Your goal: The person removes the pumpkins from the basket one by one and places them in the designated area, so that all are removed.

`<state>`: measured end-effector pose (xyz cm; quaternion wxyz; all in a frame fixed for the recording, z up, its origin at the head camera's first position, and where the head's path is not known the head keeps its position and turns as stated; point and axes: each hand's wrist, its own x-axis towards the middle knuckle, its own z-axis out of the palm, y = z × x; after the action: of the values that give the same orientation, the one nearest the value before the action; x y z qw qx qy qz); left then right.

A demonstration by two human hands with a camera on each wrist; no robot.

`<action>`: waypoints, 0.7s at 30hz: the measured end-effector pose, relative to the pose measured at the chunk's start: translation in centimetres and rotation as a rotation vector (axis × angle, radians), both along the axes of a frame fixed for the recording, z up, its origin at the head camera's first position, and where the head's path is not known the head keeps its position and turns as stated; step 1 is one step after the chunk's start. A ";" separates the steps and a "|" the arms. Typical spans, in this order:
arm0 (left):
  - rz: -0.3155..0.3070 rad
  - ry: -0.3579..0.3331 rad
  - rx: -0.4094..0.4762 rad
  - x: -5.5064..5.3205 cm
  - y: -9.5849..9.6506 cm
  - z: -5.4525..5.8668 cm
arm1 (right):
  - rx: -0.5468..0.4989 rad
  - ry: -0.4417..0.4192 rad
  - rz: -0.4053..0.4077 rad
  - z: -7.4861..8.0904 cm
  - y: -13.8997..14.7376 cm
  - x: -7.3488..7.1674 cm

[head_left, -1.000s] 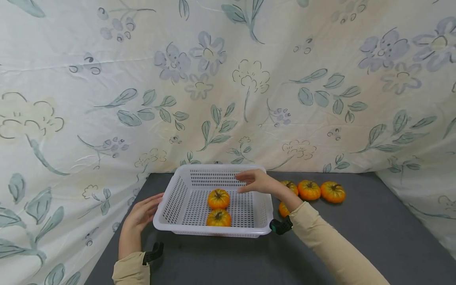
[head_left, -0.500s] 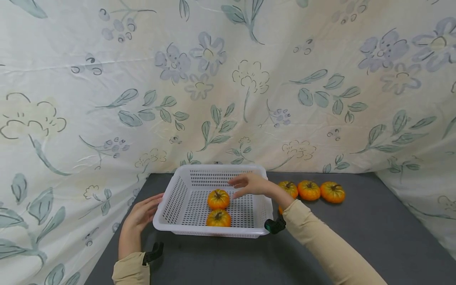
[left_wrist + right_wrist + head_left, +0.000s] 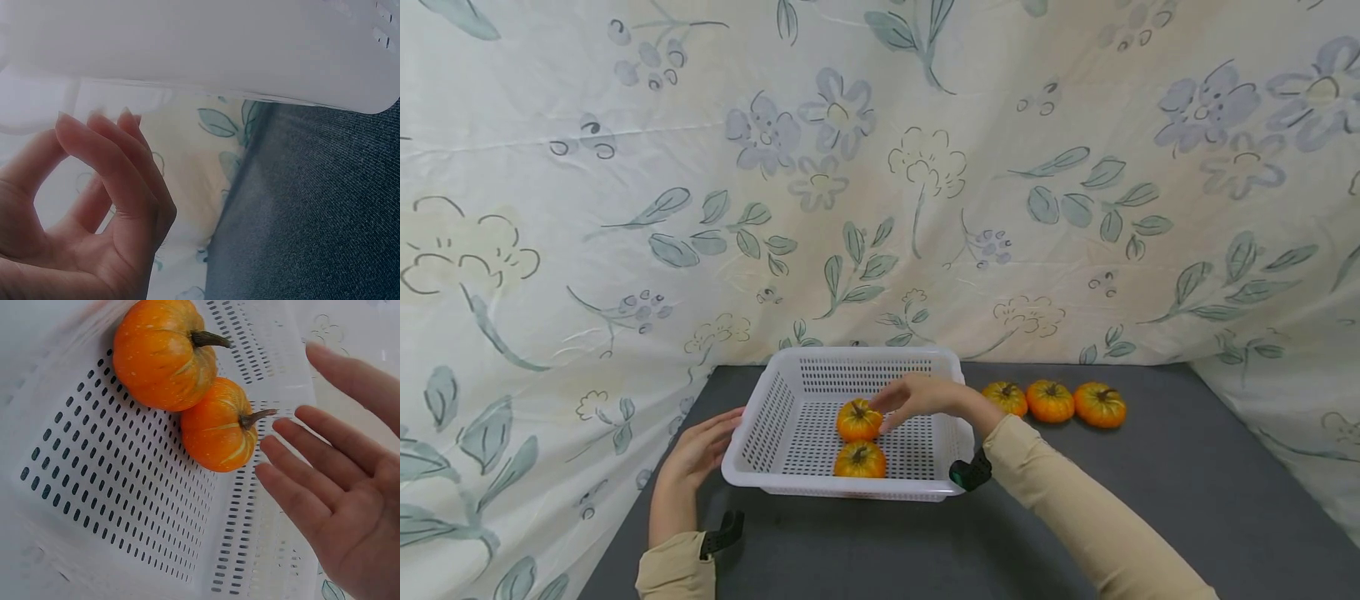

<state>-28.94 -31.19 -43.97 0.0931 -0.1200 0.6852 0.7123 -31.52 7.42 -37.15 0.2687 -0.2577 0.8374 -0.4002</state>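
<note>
Steadying the white basket (image 3: 775, 408) with spread fingers at its near side, the left hand (image 3: 696, 454) frees the open right hand (image 3: 925, 398) to hover over the far pumpkin (image 3: 859, 419).

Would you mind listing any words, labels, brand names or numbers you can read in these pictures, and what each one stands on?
None: no view shows any readable text.
The white basket, the two pumpkins inside it and the three pumpkins on the table carry no label or number.
The backdrop cloth shows only printed flowers and leaves.
The left hand, the right hand and the black wrist straps show no lettering.
</note>
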 end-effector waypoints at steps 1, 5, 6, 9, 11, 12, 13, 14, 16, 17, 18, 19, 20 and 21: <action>0.001 -0.001 0.002 0.0 0.0 0.0 | -0.004 -0.015 0.017 -0.1 -0.1 -0.1; 0.004 0.001 0.001 -0.2 0.0 -0.1 | -0.007 -0.045 0.070 -0.4 -0.5 -0.3; 0.003 0.001 -0.001 -0.2 0.0 -0.1 | -0.007 -0.046 0.081 -0.5 -0.5 -0.3; 0.000 0.002 -0.006 -0.2 0.0 -0.2 | -0.005 -0.050 0.106 -0.8 -0.7 -0.5; 0.000 0.003 -0.003 -0.3 0.0 -0.1 | -0.002 -0.064 0.116 -0.9 -0.9 -0.5; -0.002 0.003 -0.002 -0.3 0.0 -0.1 | -0.003 -0.072 0.121 -1.0 -1.0 -0.6; -0.003 0.002 -0.001 -0.3 0.0 -0.1 | -0.003 -0.083 0.124 -1.0 -1.0 -0.6; -0.002 0.003 0.000 -0.2 0.0 -0.1 | -0.001 -0.093 0.128 -1.0 -1.1 -0.6; -0.001 0.004 0.004 -0.2 0.0 -0.1 | 0.005 -0.108 0.132 -1.0 -1.3 -0.6; -0.002 0.004 0.004 -0.2 0.0 -0.1 | 0.005 -0.118 0.134 -1.0 -1.4 -0.6; -0.004 0.003 0.003 -0.2 0.0 -0.1 | 0.007 -0.128 0.137 -1.0 -1.5 -0.6; -0.004 0.003 0.005 -0.2 0.0 0.0 | 0.012 -0.134 0.137 -1.0 -1.6 -0.6; -0.004 0.004 0.003 -0.2 0.0 0.0 | 0.015 -0.139 0.135 -1.0 -1.7 -0.5; -0.005 0.004 0.003 -0.2 0.1 0.0 | 0.017 -0.144 0.129 -1.0 -1.8 -0.5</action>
<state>-29.10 -31.13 -43.98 0.0936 -0.1167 0.6846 0.7134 -32.05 5.59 -38.11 0.3556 -0.2796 0.8010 -0.3921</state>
